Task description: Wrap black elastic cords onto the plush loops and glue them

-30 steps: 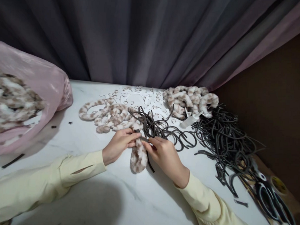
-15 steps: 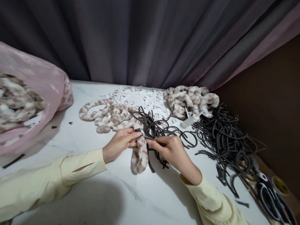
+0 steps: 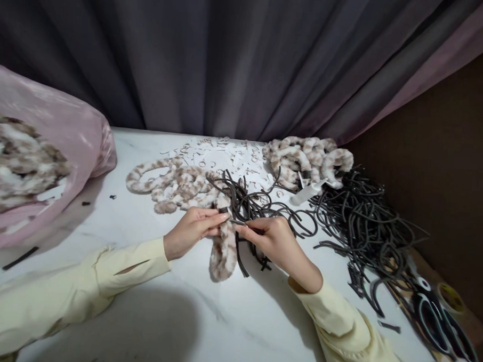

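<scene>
A brown-and-white furry loop [image 3: 223, 255] hangs down toward the front of the white table from between my hands. My left hand [image 3: 195, 227] pinches its upper part, close to a short dark band. On the other side, my right hand [image 3: 269, 238] is closed on a thin dark strip [image 3: 238, 222] that points at my left fingertips. Right behind my hands lies a tangle of black cords [image 3: 251, 200]. More furry loops [image 3: 185, 186] are heaped behind my left hand.
On the left, a pink plastic bag [image 3: 81, 126] holds furry pieces. At the back right are furry loops [image 3: 306, 154], a white bottle [image 3: 306, 193] and a big pile of black cords [image 3: 360, 218]. Scissors [image 3: 433, 323] and a tape roll [image 3: 450, 298] lie far right. Paper scraps [image 3: 222, 156] cover the back.
Both hands have barely shifted, still at the top of the furry loop. The whole view has moved very slightly.
</scene>
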`<state>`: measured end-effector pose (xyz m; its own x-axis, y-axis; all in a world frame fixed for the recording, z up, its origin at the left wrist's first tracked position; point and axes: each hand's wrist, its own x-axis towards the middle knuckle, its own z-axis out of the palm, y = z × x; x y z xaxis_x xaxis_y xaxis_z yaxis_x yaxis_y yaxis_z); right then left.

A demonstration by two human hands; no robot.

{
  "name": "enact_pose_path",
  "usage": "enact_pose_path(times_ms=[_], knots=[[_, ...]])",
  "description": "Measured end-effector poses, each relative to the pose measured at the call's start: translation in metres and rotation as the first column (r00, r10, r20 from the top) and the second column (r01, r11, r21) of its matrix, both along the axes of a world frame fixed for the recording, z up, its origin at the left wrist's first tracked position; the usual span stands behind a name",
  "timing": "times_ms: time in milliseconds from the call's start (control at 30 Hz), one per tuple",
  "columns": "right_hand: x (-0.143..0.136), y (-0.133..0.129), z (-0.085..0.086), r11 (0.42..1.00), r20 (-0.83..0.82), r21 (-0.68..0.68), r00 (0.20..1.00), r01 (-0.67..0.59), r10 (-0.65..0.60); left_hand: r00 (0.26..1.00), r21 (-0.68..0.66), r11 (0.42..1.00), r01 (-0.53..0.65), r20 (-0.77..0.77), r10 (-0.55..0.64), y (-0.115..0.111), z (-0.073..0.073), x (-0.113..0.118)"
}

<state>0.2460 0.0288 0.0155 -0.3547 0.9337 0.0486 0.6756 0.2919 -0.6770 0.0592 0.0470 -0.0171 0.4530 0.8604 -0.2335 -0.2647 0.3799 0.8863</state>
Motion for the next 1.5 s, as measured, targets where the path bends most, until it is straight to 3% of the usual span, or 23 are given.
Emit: enact_pose_path(times_ms=[400,700,967,1500], knots=[[0.005,0.003,0.002,1.000,0.028,-0.012,0.999,-0.015,0.015,0.999,-0.052,0.999,-0.018,0.032,0.019,0.006,-0.002,0.001],[0.003,-0.003,0.005,0.991,0.057,0.114,0.996,-0.068,0.062,0.997,-0.047,0.998,-0.051,-0.063,0.048,0.006,0.001,0.000],[0.001,-0.008,0.002,0.979,0.137,0.179,0.988,-0.096,0.072,1.000,-0.047,0.999,-0.001,-0.003,0.000,0.005,0.002,0.000],[-0.002,-0.010,-0.001,0.973,0.175,0.208,0.982,-0.104,0.068,0.998,-0.101,0.993,-0.059,-0.024,0.057,0.002,0.004,0.002]])
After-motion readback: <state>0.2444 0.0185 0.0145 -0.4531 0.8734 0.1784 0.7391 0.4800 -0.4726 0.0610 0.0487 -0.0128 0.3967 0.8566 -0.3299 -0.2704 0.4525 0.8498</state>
